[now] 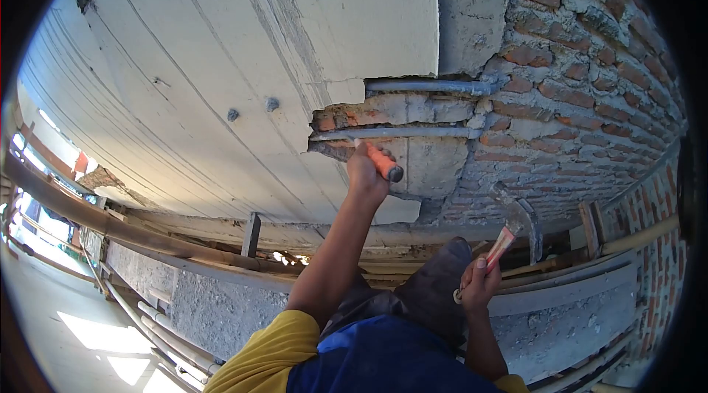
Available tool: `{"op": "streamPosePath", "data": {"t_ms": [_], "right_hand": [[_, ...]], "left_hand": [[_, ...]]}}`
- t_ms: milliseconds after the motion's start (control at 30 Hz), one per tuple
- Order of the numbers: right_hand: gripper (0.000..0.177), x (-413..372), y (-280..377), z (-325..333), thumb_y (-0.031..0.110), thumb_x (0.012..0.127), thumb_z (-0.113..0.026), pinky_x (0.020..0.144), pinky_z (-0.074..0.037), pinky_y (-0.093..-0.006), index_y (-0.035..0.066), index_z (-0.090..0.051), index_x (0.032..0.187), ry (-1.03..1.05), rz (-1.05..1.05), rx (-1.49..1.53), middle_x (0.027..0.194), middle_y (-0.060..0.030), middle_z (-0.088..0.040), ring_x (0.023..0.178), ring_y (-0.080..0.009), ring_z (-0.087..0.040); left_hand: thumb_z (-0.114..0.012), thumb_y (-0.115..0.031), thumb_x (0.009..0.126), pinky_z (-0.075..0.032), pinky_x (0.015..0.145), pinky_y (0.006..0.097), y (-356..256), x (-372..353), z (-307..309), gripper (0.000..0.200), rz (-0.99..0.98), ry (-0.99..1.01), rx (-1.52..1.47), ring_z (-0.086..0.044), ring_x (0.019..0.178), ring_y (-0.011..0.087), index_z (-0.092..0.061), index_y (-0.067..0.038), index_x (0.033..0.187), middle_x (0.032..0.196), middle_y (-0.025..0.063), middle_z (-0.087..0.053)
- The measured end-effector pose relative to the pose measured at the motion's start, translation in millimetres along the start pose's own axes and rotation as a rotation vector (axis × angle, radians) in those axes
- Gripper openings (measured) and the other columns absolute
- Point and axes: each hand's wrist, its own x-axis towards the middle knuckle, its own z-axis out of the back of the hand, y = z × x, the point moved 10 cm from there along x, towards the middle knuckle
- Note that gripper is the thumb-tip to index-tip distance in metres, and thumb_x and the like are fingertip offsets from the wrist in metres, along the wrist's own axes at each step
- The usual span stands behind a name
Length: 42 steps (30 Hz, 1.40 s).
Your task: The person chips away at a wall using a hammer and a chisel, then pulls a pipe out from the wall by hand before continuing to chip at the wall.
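Near pipe and plaster edge, the left grip clenched an orange handle, the right grip a hammer in open air.

Free room lies between orange-handled tool and hammer; pipes cross the recess.

Sunlight glared in white patches on the smooth, pale-grey floor; fisheye distortion bowed the edges inside black corners.
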Motion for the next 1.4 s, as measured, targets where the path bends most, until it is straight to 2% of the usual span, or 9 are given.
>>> {"op": "streamPosePath", "data": {"t_ms": [367,600,767,967,1067,1167,1200,1300,1400], "right_hand": [[0.028,22,50,-33,0.030,0.096,-0.044,0.039,-0.033,-0.0224,0.005,-0.041,0.082,0.109,0.158,0.058,0.059,-0.0003,-0.040,0.043,-0.0063,-0.035],[0.031,15,178,-63,0.036,0.094,-0.048,0.041,-0.038,-0.0274,0.008,-0.043,0.081,0.040,0.767,0.433,0.058,-0.0039,-0.044,0.044,-0.0133,-0.041],[0.014,57,43,-107,0.016,0.090,-0.052,0.045,-0.037,-0.0307,0.006,-0.050,0.080,0.201,0.277,-0.609,0.060,-0.0079,-0.051,0.050,-0.0166,-0.051],[0.015,31,75,-79,0.012,0.090,-0.050,0.044,-0.037,-0.0282,0.004,-0.047,0.078,0.159,0.212,-0.020,0.058,-0.0074,-0.048,0.046,-0.0150,-0.047],[0.022,22,132,-76,0.021,0.094,-0.046,0.040,-0.036,-0.0241,0.005,-0.041,0.079,0.006,0.740,0.406,0.058,-0.0073,-0.048,0.045,-0.0108,-0.042],[0.016,42,103,-94,0.017,0.093,-0.046,0.042,-0.037,-0.0267,0.006,-0.043,0.082,0.151,0.811,-0.029,0.058,-0.0069,-0.048,0.046,-0.0125,-0.043],[0.015,34,105,-109,0.017,0.092,-0.051,0.045,-0.038,-0.0287,0.006,-0.046,0.082,-0.002,0.986,-0.678,0.057,-0.0067,-0.047,0.047,-0.0139,-0.044],[0.013,66,59,-92,0.009,0.089,-0.050,0.048,-0.037,-0.0318,0.001,-0.051,0.079,0.144,0.197,-0.476,0.058,-0.0109,-0.046,0.047,-0.0169,-0.046],[0.024,54,91,-79,0.017,0.091,-0.050,0.043,-0.037,-0.0288,0.004,-0.044,0.072,0.091,0.293,-0.050,0.056,-0.0069,-0.044,0.045,-0.0137,-0.043]], "left_hand": [[-0.030,-0.033,0.100,-0.049,0.068,0.0352,8,-9,-112,0.031,0.130,0.244,-0.127,-0.049,0.070,0.0194,-0.040,-0.005,0.093,0.082,0.0091,-0.047],[-0.027,-0.036,0.100,-0.048,0.067,0.0358,11,-4,-127,0.034,0.075,0.191,-0.191,-0.049,0.069,0.0198,-0.039,-0.006,0.091,0.081,0.0081,-0.047],[-0.027,-0.037,0.100,-0.049,0.067,0.0361,9,-4,-128,0.034,0.075,0.202,-0.245,-0.049,0.069,0.0200,-0.039,-0.006,0.091,0.080,0.0088,-0.047],[-0.025,-0.036,0.100,-0.050,0.068,0.0358,10,-1,-127,0.034,0.062,0.201,-0.217,-0.049,0.070,0.0203,-0.038,-0.005,0.091,0.080,0.0098,-0.047],[-0.025,-0.036,0.100,-0.049,0.067,0.0355,8,-2,-127,0.034,0.068,0.171,-0.237,-0.048,0.069,0.0195,-0.038,-0.005,0.092,0.080,0.0086,-0.047],[-0.025,-0.037,0.100,-0.048,0.066,0.0358,7,0,-126,0.034,0.054,0.145,-0.229,-0.048,0.069,0.0186,-0.038,-0.005,0.093,0.081,0.0076,-0.046],[-0.025,-0.036,0.100,-0.049,0.067,0.0357,7,4,-125,0.035,0.063,0.168,-0.225,-0.048,0.069,0.0193,-0.038,-0.005,0.093,0.082,0.0086,-0.047],[-0.024,-0.036,0.100,-0.050,0.068,0.0358,10,5,-126,0.035,0.062,0.183,-0.249,-0.049,0.070,0.0201,-0.037,-0.004,0.092,0.082,0.0097,-0.047],[-0.025,-0.036,0.100,-0.049,0.066,0.0349,10,6,-133,0.034,0.057,0.171,-0.276,-0.048,0.069,0.0188,-0.037,-0.005,0.093,0.083,0.0078,-0.046]]}}
